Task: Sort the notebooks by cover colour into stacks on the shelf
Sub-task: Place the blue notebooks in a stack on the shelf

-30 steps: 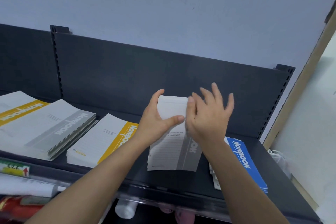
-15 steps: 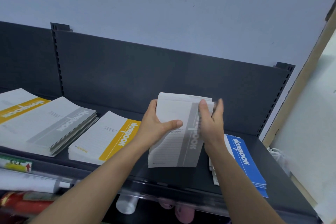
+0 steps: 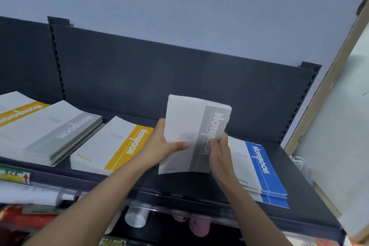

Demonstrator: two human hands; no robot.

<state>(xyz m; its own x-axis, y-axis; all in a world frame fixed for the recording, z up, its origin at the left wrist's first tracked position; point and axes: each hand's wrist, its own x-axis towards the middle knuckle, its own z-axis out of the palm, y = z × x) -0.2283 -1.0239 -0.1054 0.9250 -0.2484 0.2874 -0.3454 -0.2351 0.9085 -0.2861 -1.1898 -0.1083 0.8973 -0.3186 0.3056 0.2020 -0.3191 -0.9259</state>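
I held the bundle of grey notebooks (image 3: 187, 126) clamped between both hands, probably to square its edges before stacking. My left hand (image 3: 159, 146) wrapped its nine o'clock edge, thumb across the cover, and my right hand (image 3: 219, 156) gripped the three o'clock edge. It stood over the shelf (image 3: 179, 185), with the yellow stack (image 3: 111, 146) at nine and the blue stack (image 3: 257, 166) at three. Its long axis ran six to twelve, the far end tipped up, the title band on the right.

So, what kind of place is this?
Probably a shop, perhaps for stationery: a metal shelf with a slotted back panel, stacks of notebooks, and what looks like a price label on its edge.
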